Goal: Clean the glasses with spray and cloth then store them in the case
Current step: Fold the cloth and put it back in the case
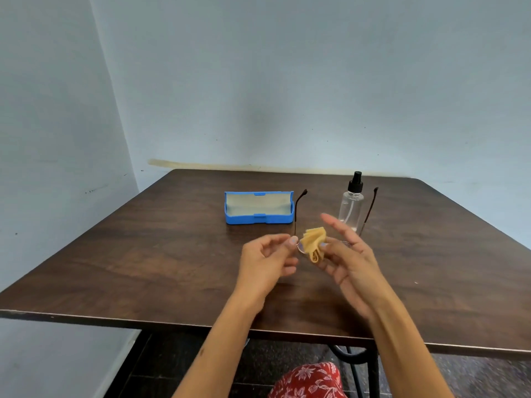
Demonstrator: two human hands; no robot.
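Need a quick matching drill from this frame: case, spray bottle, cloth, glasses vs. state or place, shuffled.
1. case
2. spray bottle
3. cloth
4. glasses

A. upright, clear, black pump top
B. pinched in the right hand
C. blue, lying open on the table
D. held off the table, temples unfolded

Pairs: 1-C, 2-A, 3-B, 4-D

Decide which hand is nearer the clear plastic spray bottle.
Right. The right hand sits just in front of the clear plastic spray bottle; the left hand is farther left.
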